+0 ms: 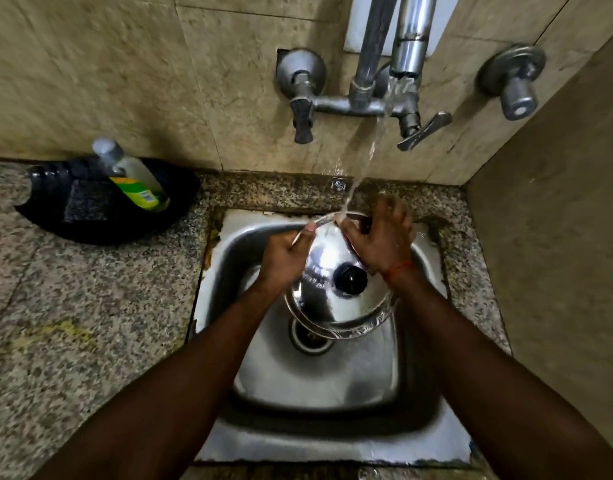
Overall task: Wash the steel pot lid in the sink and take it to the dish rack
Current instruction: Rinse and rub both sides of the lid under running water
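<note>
— Where is the lid to be found?

— At the centre of the frame the lid point(332, 306) is held tilted over the sink point(298, 393), with its black knob point(350, 279) turned towards the camera. Its upper rim is struck by the stream of water point(369, 157) that falls from the tap point(367, 105) on the tiled wall.

— How is it gripped?

— The lid's left rim is pinched by the left grip point(284, 258), the thumb laid on top and the fingers curled beneath. The right grip point(381, 233) is spread, its fingers laid on the lid's upper right part (that hand is somewhat blurred). A red thread point(398, 268) is worn at the right wrist.

— What lies below?

— The drain point(310, 336) is seen just under the lid's lower edge, partly covered by it.

— And elsewhere?

— In the upper left of the frame a black tray point(90, 230) is set on the speckled surface point(73, 306), against the wall. A soap bottle point(135, 178) is leaned inside it, beside a dark scrub pad point(87, 204).
</note>
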